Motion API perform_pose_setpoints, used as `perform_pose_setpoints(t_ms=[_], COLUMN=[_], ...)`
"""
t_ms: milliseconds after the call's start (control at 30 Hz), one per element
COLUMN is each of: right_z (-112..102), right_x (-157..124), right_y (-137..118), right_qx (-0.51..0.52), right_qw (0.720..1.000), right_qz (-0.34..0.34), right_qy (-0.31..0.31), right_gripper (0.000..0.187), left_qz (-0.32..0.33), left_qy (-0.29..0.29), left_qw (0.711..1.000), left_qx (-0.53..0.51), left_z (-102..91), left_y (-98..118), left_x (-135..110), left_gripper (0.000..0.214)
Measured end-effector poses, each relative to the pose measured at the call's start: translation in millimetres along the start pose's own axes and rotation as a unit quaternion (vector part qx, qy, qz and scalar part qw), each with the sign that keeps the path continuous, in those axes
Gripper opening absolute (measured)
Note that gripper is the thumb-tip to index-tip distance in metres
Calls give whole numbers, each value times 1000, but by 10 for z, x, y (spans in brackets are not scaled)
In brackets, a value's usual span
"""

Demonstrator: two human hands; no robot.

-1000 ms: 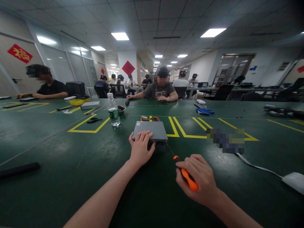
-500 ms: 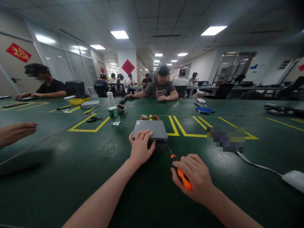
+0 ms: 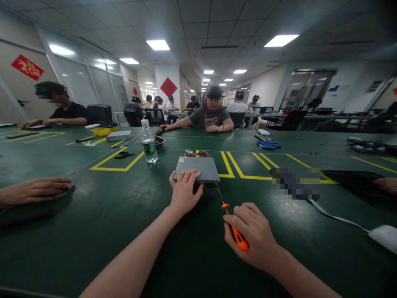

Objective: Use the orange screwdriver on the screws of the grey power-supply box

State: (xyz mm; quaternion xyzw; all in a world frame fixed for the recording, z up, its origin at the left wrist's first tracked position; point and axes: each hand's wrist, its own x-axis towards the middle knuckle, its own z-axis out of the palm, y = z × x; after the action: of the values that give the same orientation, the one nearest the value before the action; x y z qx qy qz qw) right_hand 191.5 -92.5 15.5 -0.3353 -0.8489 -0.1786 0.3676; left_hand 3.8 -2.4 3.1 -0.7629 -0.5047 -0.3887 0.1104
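A grey metal computer power supply point(image 3: 203, 166) lies on the green table, its bundle of coloured wires point(image 3: 198, 153) at the far side. Across its near left edge my left hand point(image 3: 185, 188) is closed, fingers on the top and thumb at the front face. My right hand point(image 3: 252, 234) grips the orange and black handle of a screwdriver point(image 3: 238, 239). The thin shaft points up and left to the lower right front corner of the power supply; whether the tip sits in a screw is too small to tell.
A water bottle point(image 3: 149, 142) stands left of the power supply, beside a small bowl point(image 3: 159, 142). Blue gloves point(image 3: 268, 145) lie at the back right. A white cable point(image 3: 336, 215) crosses the right side. Other people's hands rest at left point(image 3: 37, 189) and right point(image 3: 386, 183).
The screwdriver handle has turned slightly in my right hand. Another person's hand at left has come down to the table; at right, a hand with a flat black object has appeared.
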Motion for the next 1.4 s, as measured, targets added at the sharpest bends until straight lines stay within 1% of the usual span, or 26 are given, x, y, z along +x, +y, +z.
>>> perform_pose_setpoints(t_ms=[67,167,233,367,467,533,600,700,767,867,933,1033,1100,1200,1267,1333,1400], right_z=[-2,5,17,40,35,22,8,3,9,17,13,-7,-19,-16,3,27,42], right_x=[-4,-18,-25,-3,24,27,15,-11,-17,1,23,44,41,19,4,-3,-2], right_y=[25,62,63,-11,-54,-38,9,81,93,45,-3,-35,-15,36,47,26,-10], right_qx=[-3,-5,-1,-4,-3,-3,-8,-9,1,14,13,13,14,12,15,16,14], right_qw=[1000,999,998,1000,1000,1000,1000,999,998,1000,1000,1000,1000,999,998,999,1000], right_qz=[-4,11,22,-2,-8,-3,4,28,33,8,2,10,14,34,39,24,4], right_qy=[4,38,55,19,11,9,11,38,48,21,2,-10,-5,41,56,40,8], right_gripper=[7,13,14,5,7,6,8,17,14,6,7,10,9,15,13,8,10], left_qz=[1,-1,-3,-5,-4,-4,-4,-5,-6,-9,-8,-4,-3,-5,-5,-5,-7], left_qy=[-2,-5,-6,-5,-4,-4,-6,-9,-10,-9,-8,-6,-5,-3,-6,-6,-5], left_qw=[1000,1000,1000,1000,1000,1000,1000,1000,1000,1000,1000,1000,1000,1000,1000,1000,1000], left_qx=[-3,-5,-5,-10,-15,-16,-16,-14,-11,-9,-12,-13,-9,-6,-8,-13,-16], left_z=[-3,-2,1,3,-3,-8,-13,-20,-24,-30,-33,-32,-31,-33,-37,-38,-36], left_y=[1,3,4,2,1,0,0,-1,0,4,7,9,10,11,13,16,18], left_x=[1,3,4,2,-1,-1,-1,0,0,0,-1,-1,0,2,3,2,1], left_gripper=[30,31,30,30,30,30,29,29,29,30,29,28,28,29,29,29,29])
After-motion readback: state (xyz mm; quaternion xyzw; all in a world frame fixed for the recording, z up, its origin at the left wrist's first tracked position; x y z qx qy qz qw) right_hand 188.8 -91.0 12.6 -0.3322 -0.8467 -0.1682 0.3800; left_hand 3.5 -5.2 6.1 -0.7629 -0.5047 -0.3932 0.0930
